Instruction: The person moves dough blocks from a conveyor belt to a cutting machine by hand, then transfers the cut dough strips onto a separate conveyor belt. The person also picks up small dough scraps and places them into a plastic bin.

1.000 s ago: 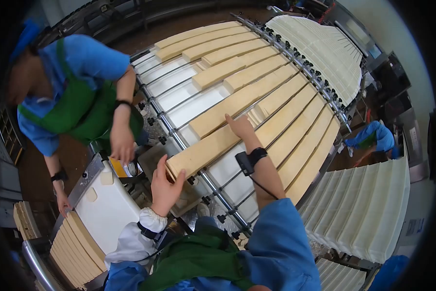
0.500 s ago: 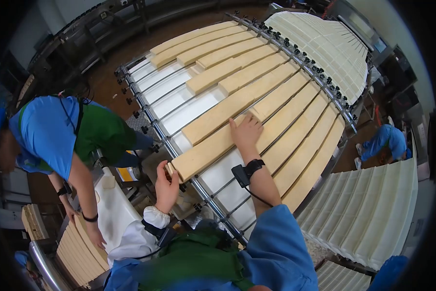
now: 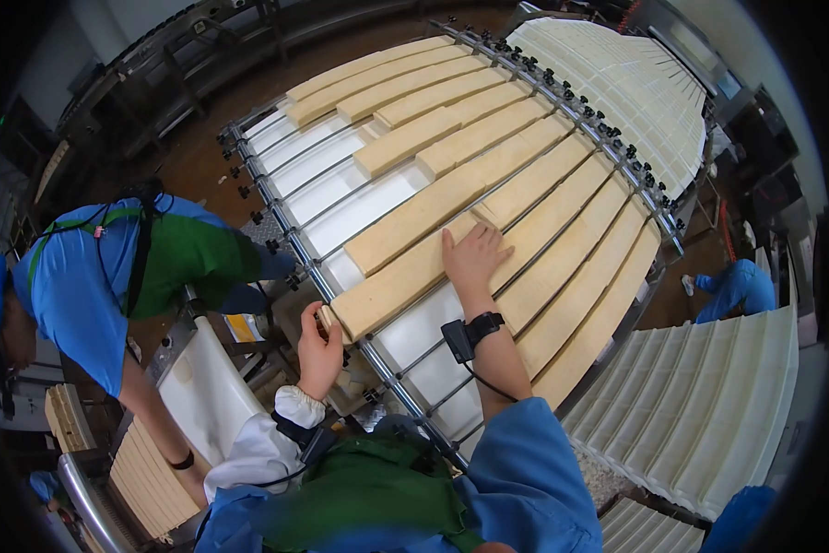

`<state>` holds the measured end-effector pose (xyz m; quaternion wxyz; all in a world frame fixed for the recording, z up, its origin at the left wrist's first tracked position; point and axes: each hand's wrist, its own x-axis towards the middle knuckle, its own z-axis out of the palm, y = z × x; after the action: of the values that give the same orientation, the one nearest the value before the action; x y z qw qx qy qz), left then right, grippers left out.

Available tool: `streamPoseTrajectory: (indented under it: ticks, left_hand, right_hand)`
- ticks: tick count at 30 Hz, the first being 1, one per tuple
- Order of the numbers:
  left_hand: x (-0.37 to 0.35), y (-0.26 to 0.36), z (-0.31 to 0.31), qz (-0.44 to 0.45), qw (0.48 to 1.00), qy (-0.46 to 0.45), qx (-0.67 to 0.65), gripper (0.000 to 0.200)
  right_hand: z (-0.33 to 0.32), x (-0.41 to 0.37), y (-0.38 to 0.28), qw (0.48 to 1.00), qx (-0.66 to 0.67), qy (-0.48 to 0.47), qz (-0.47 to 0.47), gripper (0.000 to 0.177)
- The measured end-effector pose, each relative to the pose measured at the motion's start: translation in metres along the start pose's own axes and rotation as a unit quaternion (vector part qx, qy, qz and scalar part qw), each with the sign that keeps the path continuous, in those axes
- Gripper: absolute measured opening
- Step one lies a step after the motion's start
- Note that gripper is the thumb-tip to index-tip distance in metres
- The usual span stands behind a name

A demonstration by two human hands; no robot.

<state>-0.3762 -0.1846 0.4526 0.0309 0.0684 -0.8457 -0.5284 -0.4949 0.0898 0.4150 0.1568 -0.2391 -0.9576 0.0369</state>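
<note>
A long pale-yellow slab (image 3: 396,285) lies in a lane of the white conveyor bed (image 3: 419,336), its near end at the metal rail (image 3: 388,369). My right hand (image 3: 476,263) rests over the slab's far part, fingers spread, close to where another slab (image 3: 525,189) meets it. At the near end, my left hand (image 3: 320,355) is closed, with a small pale-yellow piece (image 3: 328,320) between thumb and fingers. Its exact shape is hidden by the fingers. More long slabs (image 3: 423,221) lie side by side in the neighbouring lanes, divided by thin rods.
A co-worker (image 3: 82,276) in blue bends at the left over a stack of slabs (image 3: 152,479). Black knobs line the far crossbar (image 3: 571,111). White ribbed sheets (image 3: 700,405) stand at the right, and another person (image 3: 741,290) crouches behind them.
My right hand has shifted slightly toward the right, its fingers more spread. My left hand stays at the slab's end. The left co-worker has bent lower; the person at the right has changed posture.
</note>
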Motion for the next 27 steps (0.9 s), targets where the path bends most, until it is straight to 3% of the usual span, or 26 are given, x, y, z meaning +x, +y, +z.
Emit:
streamPoseTrajectory:
  ticks: [5, 11, 17, 20, 23, 27]
  left_hand:
    - [0.0, -0.003, 0.002, 0.002, 1.0, 0.0, -0.006, 0.039]
    - [0.001, -0.01, 0.003, 0.025, 1.0, 0.005, -0.018, 0.038]
    - [0.0, -0.003, 0.003, 0.004, 1.0, 0.006, -0.017, 0.037]
    - [-0.001, -0.007, 0.007, 0.016, 1.0, 0.018, -0.011, 0.036]
    - [0.001, -0.014, 0.013, 0.034, 0.999, 0.034, -0.025, 0.036]
    - [0.0, -0.006, 0.01, 0.019, 0.999, 0.025, -0.02, 0.036]
  right_hand:
    - [-0.012, 0.009, 0.0, 0.993, 0.074, -0.092, 0.028, 0.073]
    - [-0.001, 0.002, -0.005, 0.996, 0.048, -0.022, 0.065, 0.085]
    - [-0.016, 0.004, -0.006, 0.993, 0.008, -0.077, 0.092, 0.086]
    - [-0.015, 0.003, -0.005, 0.997, -0.024, -0.042, 0.057, 0.071]
    - [-0.005, 0.009, 0.006, 0.998, -0.017, -0.013, 0.054, 0.04]
    - [-0.012, 0.032, 0.032, 0.999, -0.031, 0.005, -0.035, 0.016]
